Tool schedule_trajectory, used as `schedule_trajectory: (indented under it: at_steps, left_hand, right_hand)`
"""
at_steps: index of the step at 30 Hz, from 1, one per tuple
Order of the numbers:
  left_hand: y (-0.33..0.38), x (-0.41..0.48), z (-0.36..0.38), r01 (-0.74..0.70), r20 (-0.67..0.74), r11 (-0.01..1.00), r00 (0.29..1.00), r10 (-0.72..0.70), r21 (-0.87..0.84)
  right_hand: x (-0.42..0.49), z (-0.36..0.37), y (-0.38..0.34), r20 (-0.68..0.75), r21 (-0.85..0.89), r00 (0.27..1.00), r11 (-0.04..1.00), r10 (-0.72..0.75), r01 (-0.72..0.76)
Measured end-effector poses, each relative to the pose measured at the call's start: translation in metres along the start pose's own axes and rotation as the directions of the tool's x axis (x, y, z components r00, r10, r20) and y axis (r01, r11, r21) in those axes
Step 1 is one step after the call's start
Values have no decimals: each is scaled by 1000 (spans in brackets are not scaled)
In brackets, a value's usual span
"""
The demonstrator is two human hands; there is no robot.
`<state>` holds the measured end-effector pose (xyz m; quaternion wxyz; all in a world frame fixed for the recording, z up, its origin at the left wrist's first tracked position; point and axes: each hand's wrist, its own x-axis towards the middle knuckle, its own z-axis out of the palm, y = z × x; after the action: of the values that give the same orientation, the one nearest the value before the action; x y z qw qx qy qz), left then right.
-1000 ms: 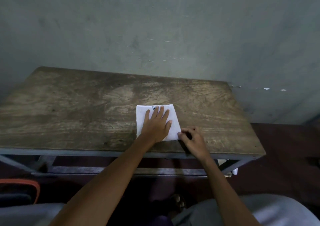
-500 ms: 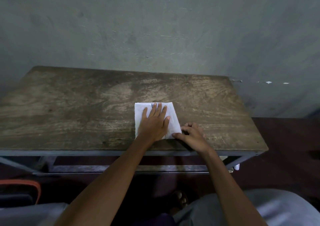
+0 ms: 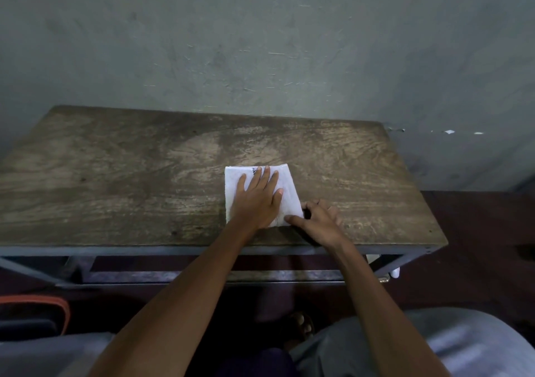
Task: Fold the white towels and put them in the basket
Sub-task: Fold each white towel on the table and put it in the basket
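A small white towel (image 3: 288, 191), folded into a rough square, lies on the worn wooden table (image 3: 115, 180) right of its middle, close to the near edge. My left hand (image 3: 257, 200) lies flat on it with straight fingers, covering most of its left half. My right hand (image 3: 318, 222) sits at the towel's near right corner, fingers curled, with thumb and forefinger at the cloth's edge. A small dark mark shows at the towel's far edge. No basket is in view.
The table stands against a grey wall (image 3: 260, 44), on a dark metal frame (image 3: 202, 275). An orange-rimmed dark object (image 3: 37, 313) sits on the floor at the lower left. A small white item (image 3: 395, 272) hangs under the table's right end.
My right hand has edged a little left, closer in on the towel's near right corner. The left hand stays flat on the cloth. The view has shifted slightly.
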<state>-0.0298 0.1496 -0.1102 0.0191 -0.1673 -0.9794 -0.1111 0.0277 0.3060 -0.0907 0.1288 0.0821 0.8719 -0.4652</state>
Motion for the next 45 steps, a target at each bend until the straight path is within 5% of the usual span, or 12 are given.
schedule_trajectory:
  at_steps: [6, 9, 13, 16, 19, 23, 26, 28, 36, 45]
  left_hand:
    - [-1, 1, -5, -32, 43, 998, 999, 34, -48]
    - [-4, -3, -17, -25, 60, 985, 998, 35, -169]
    - [-26, -18, -26, 13, -141, 1000, 990, -15, -16]
    - [-42, -30, -17, 21, -84, 999, 996, -17, 49]
    - [-51, -33, -7, 35, -5, 999, 999, -34, 20]
    - [-55, -33, -4, 105, -14, 994, 994, -105, -35]
    - [-51, -42, -10, 274, -60, 945, 956, -288, -177]
    - [-44, -47, -16, 314, -109, 927, 934, -340, -204]
    - [-35, -40, -22, 352, 8, 700, 896, -444, -621]
    - [-38, -56, -39, 219, -91, 459, 821, -564, -861]
  right_hand:
    - [0, -3, 5, 2, -101, 1000, 995, 1, -1]
    - [3, -6, 0, -158, -151, 986, 986, 49, -73]
    - [15, -4, -33, -364, -269, 899, 951, -245, 150]
    - [31, 17, -49, -77, -552, 918, 784, -390, 286]
    - [51, 32, -33, 74, -624, 952, 731, -296, 276]
    - [54, 36, -26, -40, -550, 962, 809, -271, 205]
    - [44, 36, -24, -275, -349, 943, 933, -189, 86]
    - [37, 35, -23, -372, -389, 916, 921, -149, -8]
    - [43, 23, -30, -241, -81, 963, 986, 123, -146]
    - [20, 35, -59, -264, 291, 964, 954, 7, 72]
